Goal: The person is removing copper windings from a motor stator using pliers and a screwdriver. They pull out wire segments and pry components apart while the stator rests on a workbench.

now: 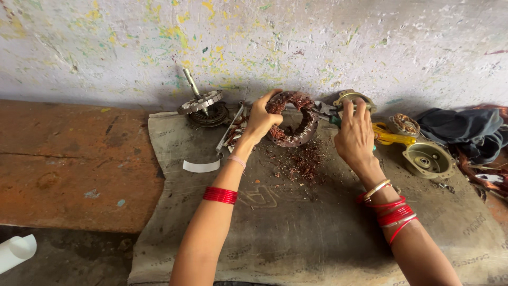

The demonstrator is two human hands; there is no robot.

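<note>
Copper-wound stator ring (292,119) tilted on sackcloth (317,228), gripped by left hand (260,121); right hand (353,135) closed on green-handled pliers (329,114). Part stripped: wire scraps (304,161) below, much winding left.

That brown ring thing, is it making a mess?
Yes. Reddish-brown wire scraps lie scattered on the sackcloth beneath the ring-shaped motor stator, which the left hand holds tilted. Its windings look ragged.
</note>
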